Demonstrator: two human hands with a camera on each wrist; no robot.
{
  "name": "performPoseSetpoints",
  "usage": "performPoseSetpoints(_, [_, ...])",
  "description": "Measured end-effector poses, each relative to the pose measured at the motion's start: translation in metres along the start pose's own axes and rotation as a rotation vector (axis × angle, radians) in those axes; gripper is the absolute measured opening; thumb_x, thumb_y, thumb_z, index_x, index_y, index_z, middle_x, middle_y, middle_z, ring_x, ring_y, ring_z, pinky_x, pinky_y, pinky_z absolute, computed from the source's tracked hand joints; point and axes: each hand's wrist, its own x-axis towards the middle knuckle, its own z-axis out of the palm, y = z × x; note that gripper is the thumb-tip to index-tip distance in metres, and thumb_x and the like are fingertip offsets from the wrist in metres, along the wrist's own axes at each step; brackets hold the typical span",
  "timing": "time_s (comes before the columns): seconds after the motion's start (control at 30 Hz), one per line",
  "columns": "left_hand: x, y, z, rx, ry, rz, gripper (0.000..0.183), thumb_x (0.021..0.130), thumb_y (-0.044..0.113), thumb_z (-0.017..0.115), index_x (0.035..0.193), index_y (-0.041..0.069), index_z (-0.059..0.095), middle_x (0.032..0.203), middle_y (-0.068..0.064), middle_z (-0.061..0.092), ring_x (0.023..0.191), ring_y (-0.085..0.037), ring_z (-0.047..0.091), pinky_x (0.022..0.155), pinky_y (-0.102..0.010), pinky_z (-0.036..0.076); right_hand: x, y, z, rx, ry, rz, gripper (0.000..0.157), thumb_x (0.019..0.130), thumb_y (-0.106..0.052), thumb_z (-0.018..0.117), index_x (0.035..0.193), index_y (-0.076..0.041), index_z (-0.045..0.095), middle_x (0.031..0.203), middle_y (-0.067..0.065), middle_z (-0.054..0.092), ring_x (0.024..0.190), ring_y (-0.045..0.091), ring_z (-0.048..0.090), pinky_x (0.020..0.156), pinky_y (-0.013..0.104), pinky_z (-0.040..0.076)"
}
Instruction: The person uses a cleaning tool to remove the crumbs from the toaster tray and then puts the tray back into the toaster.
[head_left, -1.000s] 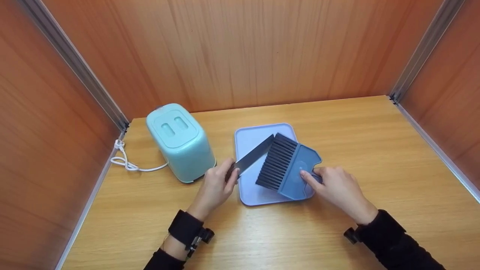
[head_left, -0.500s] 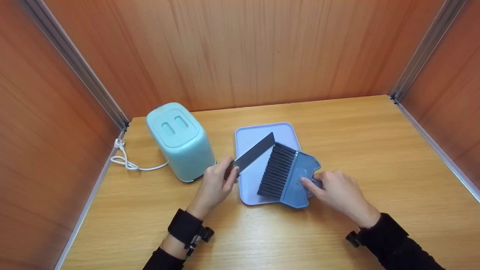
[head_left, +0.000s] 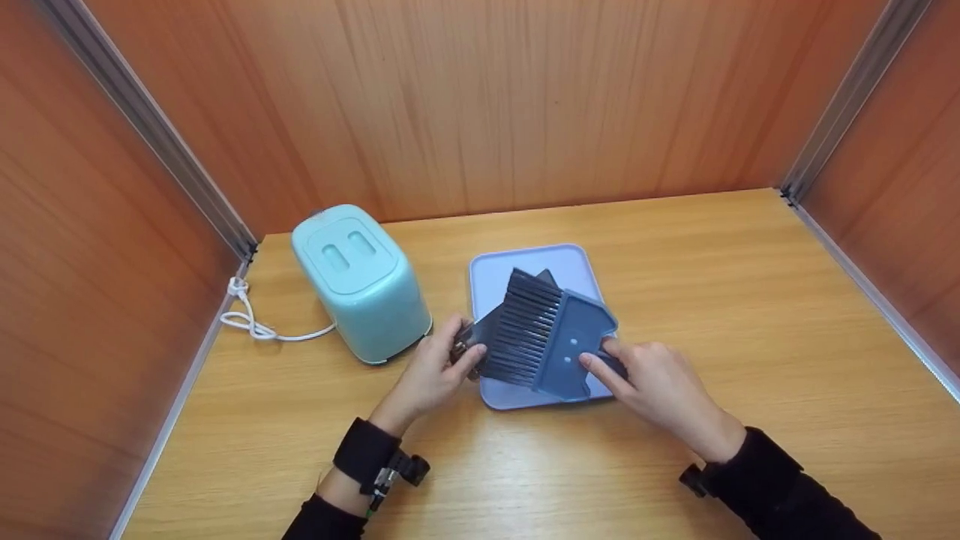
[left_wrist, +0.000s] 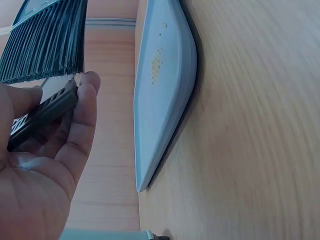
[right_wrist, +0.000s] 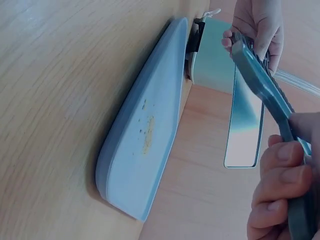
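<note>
Head view: I've got the brush (head_left: 559,346) gripped in my right hand (head_left: 660,381) and the blade (head_left: 489,325) pinched in my left hand (head_left: 433,369), both over the tray (head_left: 499,262), which sits around the middle of the bench (head_left: 697,255). The bristles (head_left: 517,339) cross in front of the blade, so a lot of the metal is hidden. Brush looks like light plastic, stiff in the body and bendy at the bristles, so I'd say hold it low with a thumb on the flat part. The toaster (head_left: 367,292) is toward the bench's back left corner, top covered, can't see inside, and its cord (head_left: 300,339) runs toward the left edge. Left wrist view: thumb and fingers have the blade by its dark handle (left_wrist: 46,116), slotted and probably decent to grip. The metal's likely thin, rigid and kinda slick, so I'd stay off it. There are crumbs (left_wrist: 156,66) in the tray, one cluster plus strays. Right wrist view: my fingers are curled round the brush's grip (right_wrist: 301,215), both tools are up off the tray, and the crumbs look dry and loose on its floor.
</note>
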Motion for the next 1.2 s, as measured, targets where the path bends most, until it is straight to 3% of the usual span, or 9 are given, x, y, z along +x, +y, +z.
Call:
performPoseSetpoints(0.13, [-0.001,0.001,-0.002,-0.064,-0.086,-0.011,0.026,0.107,0.002,0.059,0.133,0.003,0.052,0.112,-0.023,0.071,0.09,-0.031,0.075,0.081,-0.053,0.066,0.002,0.001,0.002,-0.016,0.061,-0.028,0.043,0.106,-0.039,0.069,0.072,-0.018,0.053,0.06,-0.013,0.029,0.049,0.002,0.032,0.051,0.019,0.021])
performPoseSetpoints(0.3, [0.0,0.0,-0.002,-0.071,-0.164,-0.015,0.034,0.105,-0.005,0.054,0.139,0.002,0.052,0.124,-0.024,0.07,0.101,-0.032,0.076,0.086,-0.037,0.067,0.004,0.004,0.003,-0.037,0.12,-0.08,0.044,0.104,-0.036,0.072,0.07,-0.018,0.051,0.06,-0.014,0.028,0.049,0.0,0.029,0.051,0.019,0.019])
performPoseSetpoints(0.77, [0.0,-0.003,-0.002,-0.03,-0.095,-0.073,0.041,0.105,-0.007,0.053,0.145,0.003,0.053,0.13,-0.024,0.071,0.103,-0.028,0.078,0.087,-0.033,0.067,0.008,0.002,0.006,-0.01,0.176,-0.072,0.039,0.104,-0.032,0.073,0.071,-0.016,0.058,0.058,-0.013,0.034,0.048,0.001,0.032,0.049,0.019,0.023])
performPoseSetpoints(0.97, [0.0,0.003,0.001,-0.052,-0.105,-0.054,0.04,0.104,-0.008,0.055,0.142,0.004,0.054,0.126,-0.02,0.072,0.101,-0.025,0.076,0.087,-0.031,0.066,0.013,0.001,0.015,-0.022,0.138,-0.064,0.038,0.106,-0.035,0.07,0.075,-0.016,0.059,0.06,-0.013,0.034,0.049,0.001,0.034,0.049,0.019,0.023])
performPoseSetpoints(1.2, [-0.002,0.006,0.003,0.096,-0.096,0.026,0.028,0.104,-0.004,0.059,0.131,0.005,0.058,0.108,-0.016,0.078,0.094,-0.019,0.076,0.082,-0.03,0.065,0.015,0.007,0.017,-0.068,0.134,-0.002,0.04,0.106,-0.038,0.069,0.075,-0.016,0.057,0.06,-0.01,0.035,0.05,0.006,0.037,0.05,0.021,0.023])
